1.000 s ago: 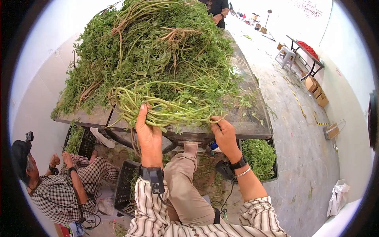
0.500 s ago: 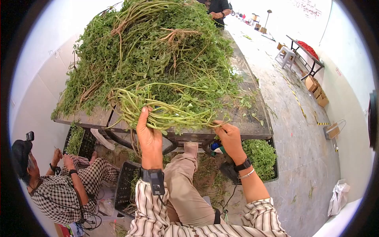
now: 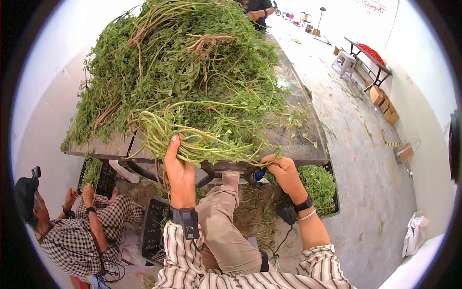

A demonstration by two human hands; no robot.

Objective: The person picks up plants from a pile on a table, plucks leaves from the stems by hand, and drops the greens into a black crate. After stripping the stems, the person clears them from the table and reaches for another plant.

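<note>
My left hand [image 3: 179,171] is closed round a loose bundle of long green plant stems [image 3: 192,145], thumb on top, at the near edge of the table. At the bundle's right end, my right hand [image 3: 284,173] pinches a thin stem or sprig between thumb and fingers; its tip is partly hidden by the fingers. Just beyond both hands rises a large heap of leafy green plants [image 3: 178,72], with brownish roots and thick stems among the leaves.
The dark table [image 3: 303,139] carries the heap. Below its right side stands a crate of greens [image 3: 316,190]; a black crate [image 3: 155,229] is at lower left. One person [image 3: 77,231] sits at left, another [image 3: 260,14] is beyond the heap. A stool [image 3: 344,63] stands at right.
My right hand has moved slightly right and down, away from the bundle's end. My left hand keeps its hold on the stems. The view has shifted a little.
</note>
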